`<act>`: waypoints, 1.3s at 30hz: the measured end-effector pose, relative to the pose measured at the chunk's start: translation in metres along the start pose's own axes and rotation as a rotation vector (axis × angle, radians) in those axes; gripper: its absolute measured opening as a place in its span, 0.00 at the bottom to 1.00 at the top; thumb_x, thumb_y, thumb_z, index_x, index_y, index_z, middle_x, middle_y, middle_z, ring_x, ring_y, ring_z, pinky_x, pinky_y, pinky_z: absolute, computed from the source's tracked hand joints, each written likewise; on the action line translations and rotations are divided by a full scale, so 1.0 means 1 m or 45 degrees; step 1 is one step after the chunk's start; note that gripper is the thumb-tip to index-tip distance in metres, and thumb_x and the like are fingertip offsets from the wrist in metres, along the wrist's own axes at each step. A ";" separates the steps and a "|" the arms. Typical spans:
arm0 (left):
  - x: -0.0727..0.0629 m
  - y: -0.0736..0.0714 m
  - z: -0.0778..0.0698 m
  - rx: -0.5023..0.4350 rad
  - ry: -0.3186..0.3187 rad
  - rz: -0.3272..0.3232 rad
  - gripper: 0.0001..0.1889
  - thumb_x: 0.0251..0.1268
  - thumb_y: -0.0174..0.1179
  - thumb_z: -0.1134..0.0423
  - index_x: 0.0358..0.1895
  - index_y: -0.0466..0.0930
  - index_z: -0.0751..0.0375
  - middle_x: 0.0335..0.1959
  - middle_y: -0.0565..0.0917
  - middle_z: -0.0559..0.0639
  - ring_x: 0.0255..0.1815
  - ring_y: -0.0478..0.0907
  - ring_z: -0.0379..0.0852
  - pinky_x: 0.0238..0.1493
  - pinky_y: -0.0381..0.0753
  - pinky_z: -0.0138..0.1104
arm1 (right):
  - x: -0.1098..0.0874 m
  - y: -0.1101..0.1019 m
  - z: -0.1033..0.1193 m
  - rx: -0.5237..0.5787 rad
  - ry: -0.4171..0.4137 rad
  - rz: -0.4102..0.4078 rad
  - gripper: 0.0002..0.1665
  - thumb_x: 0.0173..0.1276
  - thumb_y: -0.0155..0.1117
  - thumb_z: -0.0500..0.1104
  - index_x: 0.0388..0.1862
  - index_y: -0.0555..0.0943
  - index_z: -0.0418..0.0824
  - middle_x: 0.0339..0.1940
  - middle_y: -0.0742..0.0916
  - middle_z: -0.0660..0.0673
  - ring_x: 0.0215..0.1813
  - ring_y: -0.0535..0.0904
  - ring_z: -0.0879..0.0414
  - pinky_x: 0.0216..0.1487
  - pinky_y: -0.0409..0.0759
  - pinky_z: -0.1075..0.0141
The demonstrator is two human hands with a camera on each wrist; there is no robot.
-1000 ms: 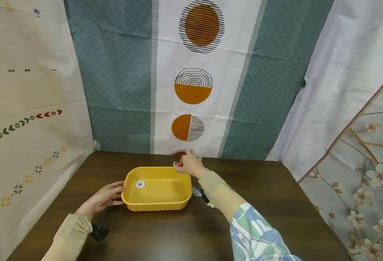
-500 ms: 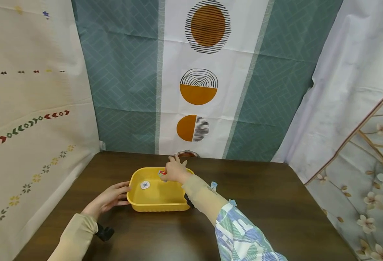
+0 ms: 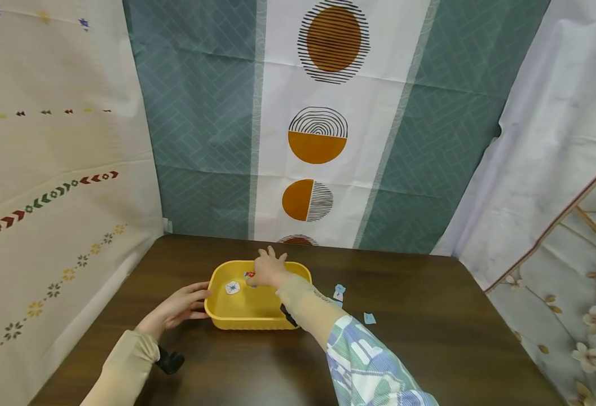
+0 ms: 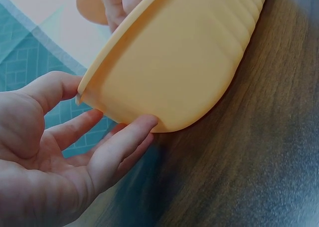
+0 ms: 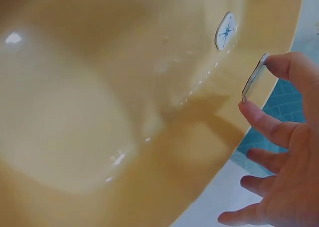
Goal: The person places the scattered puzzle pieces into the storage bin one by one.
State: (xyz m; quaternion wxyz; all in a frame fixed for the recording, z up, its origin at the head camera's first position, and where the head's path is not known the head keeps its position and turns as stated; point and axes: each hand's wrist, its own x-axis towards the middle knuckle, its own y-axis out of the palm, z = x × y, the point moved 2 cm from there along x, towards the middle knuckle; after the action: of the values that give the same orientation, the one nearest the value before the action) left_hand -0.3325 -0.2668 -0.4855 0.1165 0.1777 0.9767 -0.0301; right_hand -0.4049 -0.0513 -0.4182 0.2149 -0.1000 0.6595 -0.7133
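- Here's the small flat piece [image 5: 254, 78], turned edge-on to the right wrist view and showing red in the head view, held above the tray floor!
- The right hand [image 3: 269, 269] has it pinched between thumb and one finger, the other fingers fanned wide.
- Below sits the yellow tray [image 3: 257, 323] on the counter [image 3: 226, 372].
- Inside, near its left end, lies a white piece [image 3: 232, 287] with a blue star, apart from the pinched one.
- Over at that end, the left hand [image 3: 183, 304] holds the tray, thumb at the rim, fingertips on the outer wall.
- Out right, light-blue scraps [image 3: 369, 318] lie on the counter, one partly behind the forearm.
- And at the back, a green-and-white curtain [image 3: 196, 113] with orange circles!
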 end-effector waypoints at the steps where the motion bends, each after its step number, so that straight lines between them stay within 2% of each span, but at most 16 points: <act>1: 0.000 0.000 0.000 -0.002 0.000 0.002 0.36 0.78 0.46 0.59 0.75 0.38 0.78 0.71 0.55 0.80 0.55 0.79 0.51 0.53 0.84 0.44 | 0.000 0.000 0.000 -0.004 0.001 0.013 0.24 0.65 0.66 0.57 0.13 0.76 0.48 0.78 0.64 0.44 0.80 0.49 0.42 0.71 0.55 0.31; 13: 0.003 0.002 0.003 -0.009 -0.003 0.001 0.37 0.77 0.47 0.59 0.75 0.41 0.78 0.70 0.57 0.80 0.54 0.80 0.49 0.52 0.85 0.43 | 0.010 0.006 0.001 -0.078 0.004 0.054 0.22 0.65 0.65 0.59 0.17 0.80 0.49 0.78 0.64 0.46 0.80 0.48 0.43 0.73 0.54 0.34; 18: 0.004 0.003 0.003 -0.017 0.006 0.007 0.37 0.78 0.47 0.59 0.75 0.40 0.77 0.71 0.55 0.80 0.56 0.79 0.51 0.53 0.84 0.43 | 0.015 0.009 -0.003 -0.077 -0.016 0.067 0.21 0.65 0.66 0.59 0.17 0.83 0.49 0.78 0.65 0.46 0.81 0.48 0.43 0.73 0.54 0.33; 22: 0.005 0.003 0.002 -0.022 0.012 0.019 0.37 0.78 0.47 0.59 0.75 0.39 0.78 0.71 0.54 0.80 0.56 0.79 0.51 0.53 0.84 0.44 | 0.019 0.012 -0.008 -0.072 -0.055 0.069 0.16 0.64 0.67 0.58 0.24 0.87 0.50 0.77 0.66 0.46 0.81 0.48 0.43 0.73 0.54 0.33; 28: 0.002 0.002 0.002 -0.015 0.011 0.033 0.37 0.78 0.47 0.59 0.75 0.39 0.78 0.70 0.56 0.80 0.55 0.79 0.51 0.52 0.85 0.43 | 0.022 0.021 -0.015 -0.070 -0.172 0.132 0.11 0.62 0.70 0.56 0.38 0.88 0.53 0.78 0.64 0.47 0.81 0.47 0.44 0.72 0.53 0.32; 33: 0.002 0.000 0.002 -0.020 0.010 0.031 0.38 0.78 0.48 0.58 0.75 0.39 0.78 0.70 0.57 0.80 0.55 0.80 0.50 0.52 0.84 0.43 | 0.025 0.023 -0.017 -0.087 -0.223 0.127 0.12 0.60 0.72 0.56 0.41 0.87 0.55 0.78 0.64 0.48 0.81 0.47 0.43 0.72 0.54 0.32; 39: 0.002 -0.003 0.001 -0.023 0.003 0.026 0.38 0.77 0.48 0.58 0.75 0.39 0.78 0.70 0.57 0.79 0.54 0.80 0.49 0.52 0.84 0.43 | 0.027 0.021 -0.016 -0.075 -0.234 0.126 0.14 0.59 0.73 0.55 0.43 0.87 0.55 0.79 0.62 0.47 0.81 0.47 0.42 0.72 0.53 0.32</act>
State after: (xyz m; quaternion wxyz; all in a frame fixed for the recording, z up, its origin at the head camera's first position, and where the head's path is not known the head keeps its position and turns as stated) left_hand -0.3355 -0.2689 -0.4873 0.1172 0.1867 0.9752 -0.0197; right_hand -0.4320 -0.0496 -0.4445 0.3065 -0.1385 0.6618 -0.6700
